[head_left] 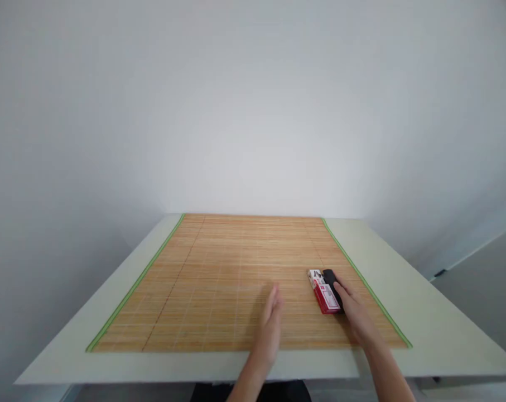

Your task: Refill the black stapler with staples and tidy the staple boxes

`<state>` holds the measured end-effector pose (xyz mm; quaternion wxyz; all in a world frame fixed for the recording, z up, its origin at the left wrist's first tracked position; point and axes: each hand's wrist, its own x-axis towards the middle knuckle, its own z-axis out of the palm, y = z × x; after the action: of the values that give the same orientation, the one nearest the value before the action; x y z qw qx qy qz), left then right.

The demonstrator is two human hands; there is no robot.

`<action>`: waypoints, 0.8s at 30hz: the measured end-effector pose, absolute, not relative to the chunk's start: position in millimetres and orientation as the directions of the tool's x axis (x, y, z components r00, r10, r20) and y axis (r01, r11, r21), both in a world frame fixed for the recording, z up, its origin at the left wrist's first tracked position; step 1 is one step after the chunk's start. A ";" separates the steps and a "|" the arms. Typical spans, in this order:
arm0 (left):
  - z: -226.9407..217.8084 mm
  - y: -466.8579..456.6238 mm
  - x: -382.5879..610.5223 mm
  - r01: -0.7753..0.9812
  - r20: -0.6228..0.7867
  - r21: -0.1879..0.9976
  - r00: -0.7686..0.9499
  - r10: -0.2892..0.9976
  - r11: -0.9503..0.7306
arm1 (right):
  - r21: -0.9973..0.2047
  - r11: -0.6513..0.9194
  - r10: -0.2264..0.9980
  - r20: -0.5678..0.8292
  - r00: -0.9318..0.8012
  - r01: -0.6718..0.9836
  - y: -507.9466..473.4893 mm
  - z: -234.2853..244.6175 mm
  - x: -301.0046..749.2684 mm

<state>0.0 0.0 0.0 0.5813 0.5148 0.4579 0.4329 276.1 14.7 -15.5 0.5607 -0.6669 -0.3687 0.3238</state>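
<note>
A red and white card box [324,291] lies on the bamboo mat [219,279] at the right, with a black object [333,285] against its right side. My right hand [353,314] rests on the mat, its fingertips touching the black object and the box. My left hand [270,324] stands on edge near the mat's middle front, fingers stretched out together, holding nothing.
The mat has green edging [131,287] and covers most of a pale table [428,312]. White walls [253,111] close in behind the table. A grey panel [487,279] stands at the far right.
</note>
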 end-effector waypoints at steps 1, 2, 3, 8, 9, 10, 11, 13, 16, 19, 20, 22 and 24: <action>1.4 0.4 24.9 -0.155 -0.120 0.974 0.261 0.958 0.165 | -0.987 -0.098 0.862 -0.021 0.506 0.125 14.5 -16.5 272.5; 2.2 2.0 47.0 -0.237 -0.135 0.949 0.296 0.946 0.210 | -0.989 -0.093 0.870 -0.025 0.493 0.114 14.3 -17.7 267.2; 2.2 4.7 64.7 -0.297 -0.126 0.929 0.308 0.943 0.221 | -0.992 -0.084 0.877 -0.028 0.479 0.096 14.2 -18.9 259.7; -1.8 22.6 63.2 -0.269 -0.056 0.956 0.220 0.974 0.115 | -0.999 -0.003 0.929 0.011 0.371 0.037 16.5 -21.6 190.7; -1.2 24.9 48.5 -0.210 -0.048 0.974 0.185 0.982 0.087 | -0.999 0.019 0.933 0.033 0.357 0.042 17.7 -20.6 172.7; 0.4 26.2 32.2 -0.155 -0.037 0.986 0.152 0.988 0.061 | -0.998 0.033 0.941 0.049 0.334 0.055 18.8 -18.9 154.9; 3.0 26.6 15.6 -0.109 -0.026 0.993 0.120 0.992 0.039 | -0.997 0.043 0.946 0.061 0.317 0.064 19.6 -16.9 138.0; 9.2 24.9 -13.8 -0.017 -0.001 1.000 0.099 0.995 0.003 | -0.998 0.046 0.961 0.057 0.269 0.044 19.9 -12.8 109.7; 15.8 17.6 -41.8 0.196 0.063 0.978 0.052 0.997 -0.072 | -0.999 0.034 0.973 0.037 0.228 0.016 16.6 -11.3 87.1; 17.6 7.6 -54.3 0.480 0.157 0.871 -0.063 0.986 -0.108 | -0.999 0.046 0.968 0.050 0.248 0.022 12.4 -18.2 84.7; 18.2 4.2 -57.2 0.552 0.177 0.827 -0.085 0.980 -0.102 | -0.998 0.055 0.965 0.058 0.255 0.020 11.8 -21.8 86.1; 20.4 -0.9 -64.1 0.645 0.198 0.759 -0.098 0.975 -0.089 | -0.998 0.064 0.963 0.063 0.263 0.004 11.9 -28.8 89.4; 23.0 -1.2 -75.6 0.696 0.229 0.713 -0.110 0.967 -0.090 | -0.998 0.062 0.963 0.053 0.266 -0.026 13.3 -34.2 91.6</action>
<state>-75.6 -1.2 23.0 0.1852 0.6408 0.6487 0.3664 91.6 13.3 -34.2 0.5850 -0.5392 -0.4344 0.4223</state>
